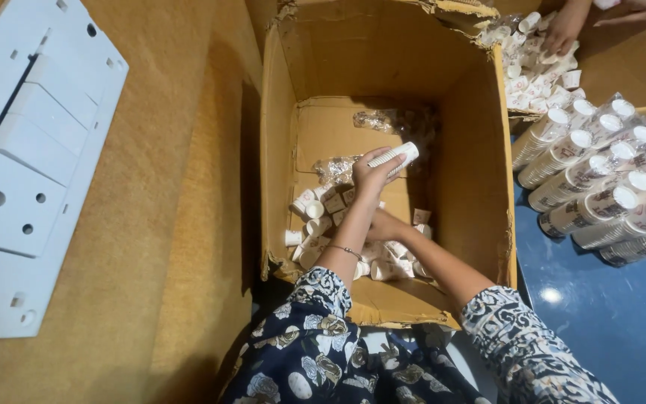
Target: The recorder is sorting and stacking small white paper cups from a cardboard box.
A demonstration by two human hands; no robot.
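Cups (pixel 392 156), a small white stack, look light and easy to squash. Our left hand (pixel 371 176) pinches one end; our right hand (pixel 384 225) is half hidden, so we cannot tell.

Left hand (pixel 371 176) is gripping with curled fingers, raised above the right hand (pixel 384 224), forearms crossing.
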